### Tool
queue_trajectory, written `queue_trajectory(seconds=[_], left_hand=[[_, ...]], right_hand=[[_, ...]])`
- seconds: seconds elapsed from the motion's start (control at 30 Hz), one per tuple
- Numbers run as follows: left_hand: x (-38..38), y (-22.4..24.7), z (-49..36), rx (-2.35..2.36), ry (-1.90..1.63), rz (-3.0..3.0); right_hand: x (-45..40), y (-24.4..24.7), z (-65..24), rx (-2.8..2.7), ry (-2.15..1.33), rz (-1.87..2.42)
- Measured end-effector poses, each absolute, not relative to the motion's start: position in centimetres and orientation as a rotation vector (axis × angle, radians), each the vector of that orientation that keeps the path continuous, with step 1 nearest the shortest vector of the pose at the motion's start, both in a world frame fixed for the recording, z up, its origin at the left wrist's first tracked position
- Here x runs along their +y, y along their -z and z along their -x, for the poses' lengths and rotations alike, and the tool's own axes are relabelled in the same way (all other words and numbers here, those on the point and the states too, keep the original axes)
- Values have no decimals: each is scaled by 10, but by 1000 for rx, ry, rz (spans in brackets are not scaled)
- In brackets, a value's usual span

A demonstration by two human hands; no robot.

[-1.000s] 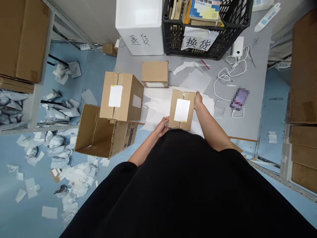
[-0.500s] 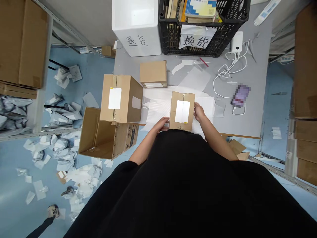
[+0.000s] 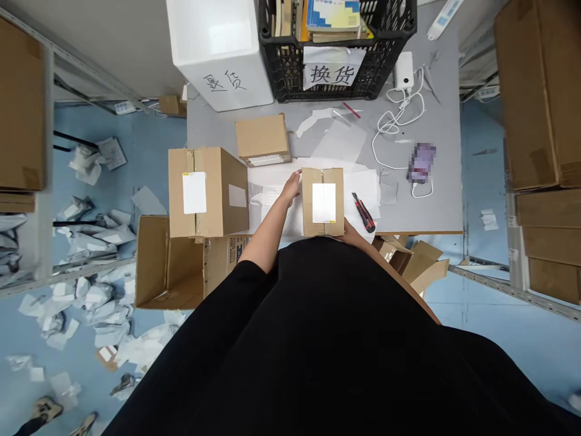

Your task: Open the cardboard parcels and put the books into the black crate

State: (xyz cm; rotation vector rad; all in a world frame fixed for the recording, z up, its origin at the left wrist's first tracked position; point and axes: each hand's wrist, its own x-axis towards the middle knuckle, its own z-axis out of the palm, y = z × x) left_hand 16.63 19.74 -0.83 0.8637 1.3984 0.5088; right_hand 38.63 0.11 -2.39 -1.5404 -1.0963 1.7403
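Observation:
A small taped cardboard box [image 3: 323, 201] with a white label lies on a white plastic sheet [image 3: 272, 206] at the table's near edge. My left hand [image 3: 290, 188] rests against the box's far left corner, fingers together. My right hand [image 3: 350, 232] wraps the near right corner, partly hidden by my black clothing. A red and black utility knife [image 3: 364, 212] lies on the sheet just right of the box, apart from my right hand.
On the grey table stand a larger labelled carton [image 3: 204, 192], a smaller carton [image 3: 262, 139], a black crate of books [image 3: 336, 48] and a white foam box [image 3: 218, 54]. A power bank [image 3: 403, 71] and white cable lie right. A co-worker's feet [image 3: 46, 409] show on the littered floor.
My left hand has moved from the box's near side to its far left corner. My right hand has moved to the near right corner. A utility knife now lies on the sheet.

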Motion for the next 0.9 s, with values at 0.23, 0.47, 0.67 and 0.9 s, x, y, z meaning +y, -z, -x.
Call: queue_trajectory(seconds=[0.23, 0.47, 0.67, 0.9], left_hand=[[205, 3, -185, 1337, -514, -755], [186, -18, -155, 1263, -492, -657], [144, -27, -119, 1257, -714, -423], [96, -22, -114, 1241, -970, -255]], right_hand=[[-8, 23, -387, -842, -1634, 1634], [5, 22, -404, -327, -1402, 1656], [51, 7, -403, -341, -1300, 1595], [119, -1, -407, -668, -1226, 1546]])
